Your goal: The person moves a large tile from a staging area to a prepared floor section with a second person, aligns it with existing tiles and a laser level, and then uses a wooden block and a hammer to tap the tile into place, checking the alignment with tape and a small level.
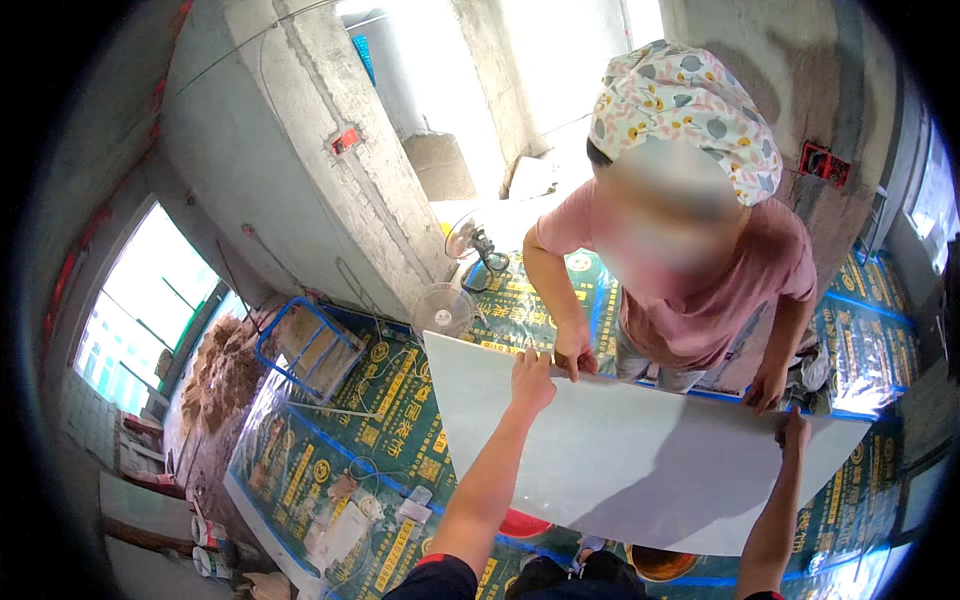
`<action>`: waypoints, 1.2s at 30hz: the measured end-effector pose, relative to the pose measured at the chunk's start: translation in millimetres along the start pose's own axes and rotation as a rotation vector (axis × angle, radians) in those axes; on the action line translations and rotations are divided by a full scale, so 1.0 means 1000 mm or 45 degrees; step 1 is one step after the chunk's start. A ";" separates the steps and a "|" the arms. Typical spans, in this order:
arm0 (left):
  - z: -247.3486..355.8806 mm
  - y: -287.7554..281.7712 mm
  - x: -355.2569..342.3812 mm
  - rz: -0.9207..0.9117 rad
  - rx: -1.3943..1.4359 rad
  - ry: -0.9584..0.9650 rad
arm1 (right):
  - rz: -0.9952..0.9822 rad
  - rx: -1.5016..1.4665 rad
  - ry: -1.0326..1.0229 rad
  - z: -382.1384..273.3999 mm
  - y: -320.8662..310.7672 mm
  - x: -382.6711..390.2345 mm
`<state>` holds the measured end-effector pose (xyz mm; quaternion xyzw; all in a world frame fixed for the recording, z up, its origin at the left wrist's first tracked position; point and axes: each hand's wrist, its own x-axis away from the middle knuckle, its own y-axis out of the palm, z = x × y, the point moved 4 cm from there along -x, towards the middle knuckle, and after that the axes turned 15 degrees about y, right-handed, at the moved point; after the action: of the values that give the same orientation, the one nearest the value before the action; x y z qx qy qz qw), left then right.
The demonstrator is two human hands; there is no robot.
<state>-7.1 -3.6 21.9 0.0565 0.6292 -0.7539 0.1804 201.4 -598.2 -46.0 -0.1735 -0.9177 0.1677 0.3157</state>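
A large white tile, thin and flat, spans the space between me and a co-worker in a pink shirt and a patterned cap. My left hand grips its far edge, left of the middle, with the fingers curled over. At the right end of that same edge, my right hand is closed round it, its fingertips partly hidden. Both of the co-worker's hands are on the far edge too, between mine. A shadow falls across the tile's right half.
Printed green protective film covers the floor. A red basin shows partly under the tile's near edge. Back left are a blue-framed hand truck, a fan and a rubble heap. Buckets stand lower left.
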 end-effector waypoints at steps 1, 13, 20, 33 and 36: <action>0.002 -0.005 0.009 -0.025 0.026 -0.022 | 0.034 0.001 0.033 0.006 -0.007 0.006; 0.014 -0.051 0.062 0.146 0.076 0.100 | 0.061 -0.075 -0.124 0.023 -0.040 0.055; 0.015 -0.054 0.065 0.127 0.057 0.075 | 0.033 -0.079 -0.106 0.022 -0.041 0.065; 0.020 -0.056 0.065 0.194 0.017 0.137 | -0.470 -0.278 -0.382 0.029 0.039 0.258; 0.028 -0.053 0.051 0.167 0.036 0.134 | -0.669 0.118 -0.604 0.027 0.100 0.320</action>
<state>-69.1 -33.4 60.7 0.1397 0.6221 -0.7452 0.1953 -31.6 -378.8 59.1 0.1268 -0.9701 0.1578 0.1337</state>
